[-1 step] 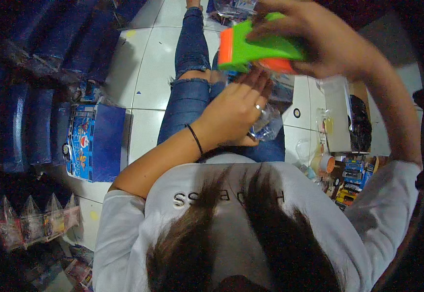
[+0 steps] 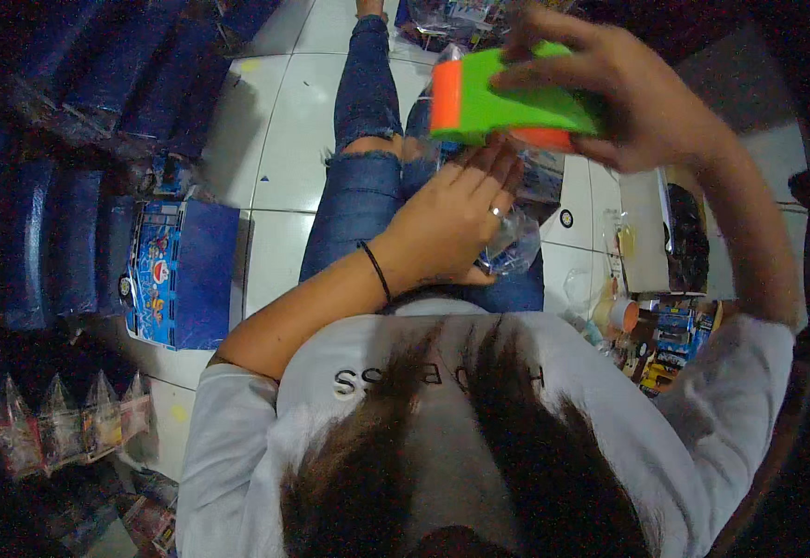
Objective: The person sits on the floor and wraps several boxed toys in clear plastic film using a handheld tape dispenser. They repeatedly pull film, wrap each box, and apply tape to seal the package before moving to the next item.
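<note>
My right hand [image 2: 600, 93] grips a green tape dispenser [image 2: 540, 102] with orange parts, raised over my lap. Just below it, my left hand [image 2: 456, 214] lies on a package wrapped in clear plastic [image 2: 516, 242], fingers close together on top and thumb at the near edge. The package rests on my thighs, and a boxy dark part [image 2: 542, 177] of it shows beyond my fingers. My left hand and the dispenser hide much of its top. The dispenser's front end is close to my left fingertips; whether they touch I cannot tell.
A blue printed box [image 2: 205, 274] stands on the white tiled floor [image 2: 289, 177] at left, beside stacked blue packages [image 2: 38, 232]. Small clear bags [image 2: 61, 423] stand at the lower left. At right are an orange tape roll [image 2: 624, 314] and colourful small packs [image 2: 674, 339].
My right hand has moved the tape dispenser a little to the right and slightly nearer to me. My left hand and the package have barely shifted.
</note>
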{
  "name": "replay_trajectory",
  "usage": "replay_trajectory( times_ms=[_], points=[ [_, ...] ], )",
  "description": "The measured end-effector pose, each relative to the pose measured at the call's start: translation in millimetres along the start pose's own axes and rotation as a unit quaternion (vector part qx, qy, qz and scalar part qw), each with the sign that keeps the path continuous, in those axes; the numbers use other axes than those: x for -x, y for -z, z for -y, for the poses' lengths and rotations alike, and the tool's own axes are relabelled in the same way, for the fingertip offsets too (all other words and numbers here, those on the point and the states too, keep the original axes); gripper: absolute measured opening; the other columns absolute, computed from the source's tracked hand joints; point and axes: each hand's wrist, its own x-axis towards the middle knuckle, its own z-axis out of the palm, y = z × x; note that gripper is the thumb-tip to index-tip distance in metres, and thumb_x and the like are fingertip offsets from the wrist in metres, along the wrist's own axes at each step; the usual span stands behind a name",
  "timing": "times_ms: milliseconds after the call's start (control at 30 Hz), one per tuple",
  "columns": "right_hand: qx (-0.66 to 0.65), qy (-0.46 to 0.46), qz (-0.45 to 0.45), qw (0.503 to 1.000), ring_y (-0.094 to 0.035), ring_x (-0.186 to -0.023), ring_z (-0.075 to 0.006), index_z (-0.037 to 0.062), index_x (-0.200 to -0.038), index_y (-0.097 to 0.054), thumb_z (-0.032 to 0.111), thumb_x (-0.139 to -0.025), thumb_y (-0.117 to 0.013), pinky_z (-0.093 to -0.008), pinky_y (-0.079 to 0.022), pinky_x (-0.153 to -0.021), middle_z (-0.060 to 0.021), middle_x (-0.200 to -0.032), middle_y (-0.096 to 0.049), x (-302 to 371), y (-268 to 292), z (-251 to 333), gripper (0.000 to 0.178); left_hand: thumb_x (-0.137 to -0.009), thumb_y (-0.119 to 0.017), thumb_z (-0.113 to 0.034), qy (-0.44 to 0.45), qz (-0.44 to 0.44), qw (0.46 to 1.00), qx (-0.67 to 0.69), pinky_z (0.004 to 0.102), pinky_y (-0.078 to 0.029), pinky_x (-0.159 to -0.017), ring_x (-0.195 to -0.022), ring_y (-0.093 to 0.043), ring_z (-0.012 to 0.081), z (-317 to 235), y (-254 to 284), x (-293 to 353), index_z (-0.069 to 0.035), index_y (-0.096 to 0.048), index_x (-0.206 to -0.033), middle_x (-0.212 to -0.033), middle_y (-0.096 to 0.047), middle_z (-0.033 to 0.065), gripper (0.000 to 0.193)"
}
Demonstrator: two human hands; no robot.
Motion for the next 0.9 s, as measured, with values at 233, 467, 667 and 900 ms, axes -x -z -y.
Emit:
replay_trajectory(
  times_ms=[233, 467, 667, 900],
  points=[
    [0.087, -0.194, -0.047, 0.976, -0.057, -0.105, -0.0368, 0.0115, -0.121, -0.061, 0.011, -0.061, -0.065, -0.0421, -0.046, -0.092, -0.0197, -0.117, -0.057, 175.0, -46.6, -3.3, 0.06, -0.051, -0.078, -0.039, 0.032, -0.071, 0.996, 0.041, 0.0457, -0.029, -0.11, -0.13, -0.038, 0.0394, 11.1, 1.1, 12.6, 0.009, -0.041, -0.131, -0.139, -0.04, 0.0245, 0.1],
    [0.095, -0.307, 0.222, 0.92, -0.056, -0.103, -0.0323, 0.008, -0.109, -0.065, 0.009, -0.061, -0.065, -0.0382, -0.048, -0.086, -0.0089, -0.116, -0.055, 153.8, -147.9, -38.3, 0.048, -0.052, -0.075, -0.053, 0.063, -0.036, 0.996, -0.046, 0.047, -0.027, -0.105, -0.125, -0.037, 0.0348, 1.3, 17.4, 9.1, 0.001, -0.044, -0.132, -0.129, -0.043, 0.0195, 0.102],
    [-0.161, -0.44, -0.118, 0.876, -0.059, -0.102, -0.0305, 0.0052, -0.105, -0.066, 0.02, -0.068, -0.073, -0.0378, -0.048, -0.09, -0.0134, -0.11, -0.058, 240.6, -311.2, -99.0, 0.041, -0.084, -0.052, -0.027, -0.147, 0.005, 0.988, 0.042, 0.0521, -0.025, -0.108, -0.129, -0.036, 0.0375, 51.9, 61.6, -68.6, -0.011, -0.053, -0.127, -0.136, -0.046, 0.0137, 0.046],
    [-0.071, -0.578, -0.477, 0.658, -0.056, -0.11, -0.0255, 0.0029, -0.119, -0.058, 0.025, -0.088, -0.062, -0.0357, -0.041, -0.098, -0.0147, -0.114, -0.059, 220.1, -335.7, -70.6, 0.039, -0.084, -0.051, -0.06, -0.111, 0.29, 0.947, -0.086, 0.0447, -0.051, -0.074, -0.08, -0.064, 0.0365, 122.1, 17.3, -194.8, -0.005, -0.07, -0.087, -0.082, -0.067, 0.0191, 0.059]
  ],
)
